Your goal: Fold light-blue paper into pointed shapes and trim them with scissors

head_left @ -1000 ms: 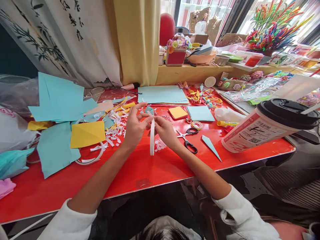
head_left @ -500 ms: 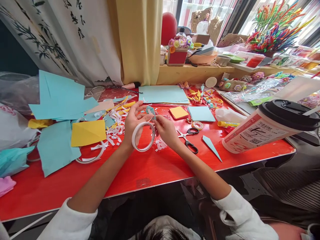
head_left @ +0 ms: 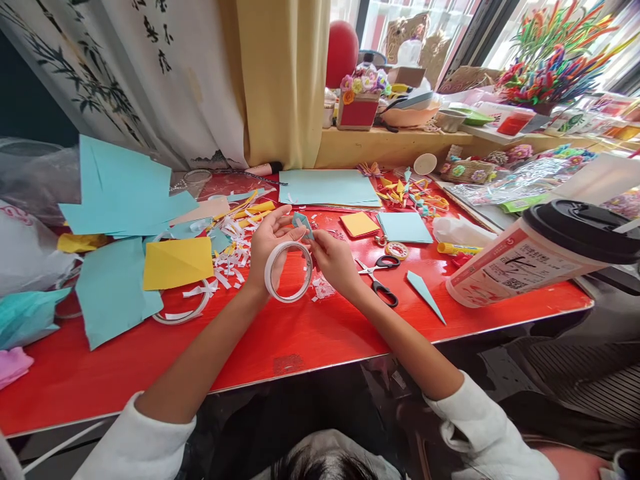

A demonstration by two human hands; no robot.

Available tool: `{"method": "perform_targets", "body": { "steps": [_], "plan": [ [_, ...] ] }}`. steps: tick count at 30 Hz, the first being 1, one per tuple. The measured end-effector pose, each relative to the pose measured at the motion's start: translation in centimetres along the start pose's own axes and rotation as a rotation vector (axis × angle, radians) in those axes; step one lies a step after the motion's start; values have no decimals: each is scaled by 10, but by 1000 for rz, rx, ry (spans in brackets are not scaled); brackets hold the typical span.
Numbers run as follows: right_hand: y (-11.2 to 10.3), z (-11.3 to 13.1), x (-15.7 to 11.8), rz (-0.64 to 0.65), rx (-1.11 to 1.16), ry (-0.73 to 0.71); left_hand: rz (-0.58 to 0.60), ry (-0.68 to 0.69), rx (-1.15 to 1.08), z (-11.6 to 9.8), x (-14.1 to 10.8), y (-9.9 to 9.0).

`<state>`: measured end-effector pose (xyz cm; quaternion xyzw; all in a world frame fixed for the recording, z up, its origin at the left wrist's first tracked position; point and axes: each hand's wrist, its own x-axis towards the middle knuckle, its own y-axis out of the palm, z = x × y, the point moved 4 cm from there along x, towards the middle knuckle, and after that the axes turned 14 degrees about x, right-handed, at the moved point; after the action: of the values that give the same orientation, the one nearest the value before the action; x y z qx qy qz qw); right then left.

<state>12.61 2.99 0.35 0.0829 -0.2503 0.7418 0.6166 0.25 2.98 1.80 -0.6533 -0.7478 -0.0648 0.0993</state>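
Between my two hands, above the red table (head_left: pixel 240 347), is a small folded piece of blue paper (head_left: pixel 301 223). My left hand (head_left: pixel 267 248) pinches it between thumb and fingers. From the other side my right hand (head_left: pixel 334 261) grips its edge with closed fingertips. A roll of white tape (head_left: pixel 271 283) hangs in front of my left palm, apart from the table; what holds it up is partly hidden. Scissors with black handles (head_left: pixel 385 293) lie right of my right hand, and beyond them a blue folded paper point (head_left: pixel 424 297).
Blue sheets (head_left: pixel 115 293) and a yellow sheet (head_left: pixel 177 264) lie left among white paper scraps (head_left: pixel 235 267). Blue squares (head_left: pixel 405 227), orange squares (head_left: pixel 359 225) and a blue paper stack (head_left: pixel 327 188) lie behind. A large lidded cup (head_left: pixel 520 260) stands right.
The view has shifted very slightly. Both hands stay around the small blue paper, with the tape roll hanging in nearly the same place.
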Motion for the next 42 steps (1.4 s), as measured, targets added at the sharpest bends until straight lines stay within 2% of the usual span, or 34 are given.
{"method": "perform_targets", "body": {
  "steps": [23,42],
  "plan": [
    [1,3,-2,32,-28,-12,70,-87,-78,4,4,-3],
    [2,3,-3,47,-35,-24,64,-143,-117,2,0,-4]
  ]
}}
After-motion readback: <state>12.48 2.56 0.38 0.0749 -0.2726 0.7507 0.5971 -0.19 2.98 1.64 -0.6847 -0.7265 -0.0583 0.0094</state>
